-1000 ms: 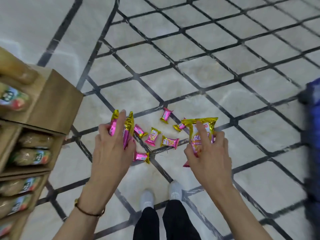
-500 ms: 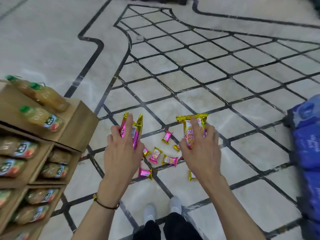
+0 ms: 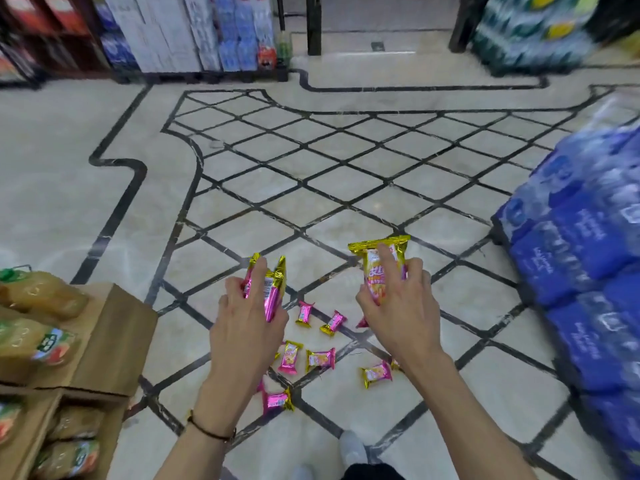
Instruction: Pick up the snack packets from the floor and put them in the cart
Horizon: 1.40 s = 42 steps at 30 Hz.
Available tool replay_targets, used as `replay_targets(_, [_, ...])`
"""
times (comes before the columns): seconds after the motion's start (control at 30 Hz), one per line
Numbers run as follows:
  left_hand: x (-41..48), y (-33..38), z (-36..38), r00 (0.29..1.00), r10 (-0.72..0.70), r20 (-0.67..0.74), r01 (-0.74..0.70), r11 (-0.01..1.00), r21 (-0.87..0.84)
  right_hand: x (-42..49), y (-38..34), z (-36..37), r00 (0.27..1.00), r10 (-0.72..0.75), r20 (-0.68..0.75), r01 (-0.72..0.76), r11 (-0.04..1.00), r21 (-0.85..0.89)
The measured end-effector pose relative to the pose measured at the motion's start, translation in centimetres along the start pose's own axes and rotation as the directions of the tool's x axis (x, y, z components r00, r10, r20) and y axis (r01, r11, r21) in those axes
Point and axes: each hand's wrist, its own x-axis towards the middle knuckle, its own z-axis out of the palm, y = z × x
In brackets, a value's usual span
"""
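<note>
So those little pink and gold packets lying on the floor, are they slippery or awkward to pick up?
Probably light and a little crinkly: the small packets are thin foil pillows. The shiny wrap looks slick, so pinching a crimped gold end may grip best. Lying flat, they should not roll, but a push would likely slide them across the glossy floor.

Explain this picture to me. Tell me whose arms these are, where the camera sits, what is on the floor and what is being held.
There is no machine here. A person wears one camera on the head, looking forward and down, so you see their own two arms. The left hand grips a pink packet. The right hand grips a gold packet. Both are held up off the floor. Small packets lie scattered on the tiles, beyond the person's shoes. A cardboard shelf of bottles stands at the left, and blue packs are stacked at the right. No cart shows.
</note>
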Motion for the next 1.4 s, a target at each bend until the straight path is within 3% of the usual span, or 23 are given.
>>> replay_targets(0.27, [-0.5, 2.0, 0.1, 0.954, 0.278, 0.110, -0.265, 0.957, -0.115, -6.8, 1.8, -3.4, 0.938, 0.290, -0.193, -0.303, 0.952, -0.042])
replay_targets(0.53, [-5.7, 8.5, 2.2, 0.767, 0.601, 0.226, -0.535, 0.793, -0.291, -18.8, 5.7, -9.2, 0.731, 0.580, -0.359, -0.630, 0.776, -0.029])
replay_targets(0.77, [-15.8, 16.9, 3.6, 0.500, 0.828, 0.253, -0.732, 0.560, -0.388, -32.3, 9.8, -14.5, 0.449, 0.725, -0.523, -0.836, 0.547, 0.040])
replay_targets(0.93, [-27.3, 22.3, 4.2, 0.262, 0.933, 0.248, -0.802, 0.353, -0.482, -45.3, 12.0, -18.3, 0.172, 0.790, -0.588, -0.932, 0.325, 0.164])
replay_targets(1.03, [-34.4, 24.5, 4.7, 0.165, 0.949, 0.270, -0.778, 0.293, -0.555, -52.7, 12.7, -19.8, 0.056, 0.790, -0.610, -0.945, 0.239, 0.222])
replay_targets(1.23, [-52.5, 26.8, 4.6, -0.009, 0.969, 0.248, -0.851, 0.123, -0.510, -69.8, 13.9, -23.2, -0.182, 0.790, -0.586, -0.956, -0.003, 0.292])
replay_targets(1.4, [-65.5, 28.1, 4.8, -0.187, 0.948, 0.259, -0.803, 0.005, -0.596, -81.1, 13.7, -25.2, -0.334, 0.749, -0.573, -0.924, -0.139, 0.357])
